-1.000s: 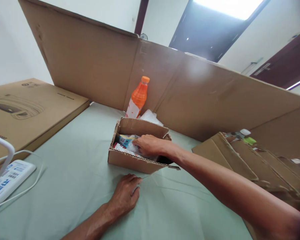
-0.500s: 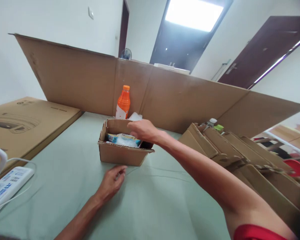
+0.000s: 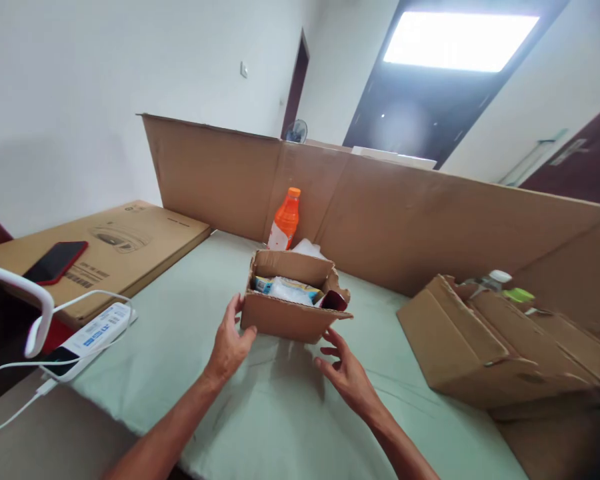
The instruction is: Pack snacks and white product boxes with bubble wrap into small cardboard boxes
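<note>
A small open cardboard box (image 3: 285, 317) sits on the pale green tabletop (image 3: 180, 347), holding several packets (image 3: 287, 289) and something dark red at its right end. My left hand (image 3: 227, 343) rests against the box's front left corner, thumb up along the side. My right hand (image 3: 343, 367) hovers just in front of the box's right corner, fingers spread, holding nothing. An orange bottle (image 3: 285, 220) stands behind the box against a tall cardboard sheet.
A long folded cardboard sheet (image 3: 405, 220) walls off the back. Flattened boxes (image 3: 480, 347) lie stacked at the right with a bottle cap behind them. At the left are a flat printed carton (image 3: 125, 240) with a red phone (image 3: 55, 261), a white power strip (image 3: 93, 330) and cables.
My right hand came out of the box and dropped to its front right. My left hand moved up from the table to the box's left corner. The view pulled back.
</note>
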The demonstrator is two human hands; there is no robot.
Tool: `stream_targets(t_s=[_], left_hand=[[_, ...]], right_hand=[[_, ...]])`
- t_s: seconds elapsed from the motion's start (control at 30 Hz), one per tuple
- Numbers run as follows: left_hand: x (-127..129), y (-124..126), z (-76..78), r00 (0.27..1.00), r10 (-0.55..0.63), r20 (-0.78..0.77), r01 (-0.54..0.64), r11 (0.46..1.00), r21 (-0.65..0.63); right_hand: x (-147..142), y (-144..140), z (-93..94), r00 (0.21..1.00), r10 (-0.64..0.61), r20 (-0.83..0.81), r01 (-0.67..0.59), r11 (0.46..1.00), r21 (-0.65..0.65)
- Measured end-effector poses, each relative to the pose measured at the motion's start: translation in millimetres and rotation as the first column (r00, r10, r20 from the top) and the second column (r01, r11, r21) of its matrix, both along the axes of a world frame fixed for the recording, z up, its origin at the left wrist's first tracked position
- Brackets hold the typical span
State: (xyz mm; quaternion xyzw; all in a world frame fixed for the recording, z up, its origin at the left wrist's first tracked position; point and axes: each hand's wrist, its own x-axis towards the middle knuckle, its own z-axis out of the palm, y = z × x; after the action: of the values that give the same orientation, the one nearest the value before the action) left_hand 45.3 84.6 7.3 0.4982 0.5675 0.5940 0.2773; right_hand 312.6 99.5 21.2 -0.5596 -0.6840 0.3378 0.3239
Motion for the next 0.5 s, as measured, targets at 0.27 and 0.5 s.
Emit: stream_targets(t_s=[0.27, 0.5], left_hand=[[-20, -86, -26.6, 0.940, 0.305, -0.150, -0.309, 0.951, -0.004], [-79, -75, -32.7, 0.860, 0.457, -0.229, -0.464, 0.886, 0.027]], right_hand=[[-75, 55, -7.7, 0.983, 0.169, -0.071, -0.167, 0.985, 0.038], [-170, 90, -37.6, 0.964, 0.249, -0.097, -0.235, 0.963, 0.131]])
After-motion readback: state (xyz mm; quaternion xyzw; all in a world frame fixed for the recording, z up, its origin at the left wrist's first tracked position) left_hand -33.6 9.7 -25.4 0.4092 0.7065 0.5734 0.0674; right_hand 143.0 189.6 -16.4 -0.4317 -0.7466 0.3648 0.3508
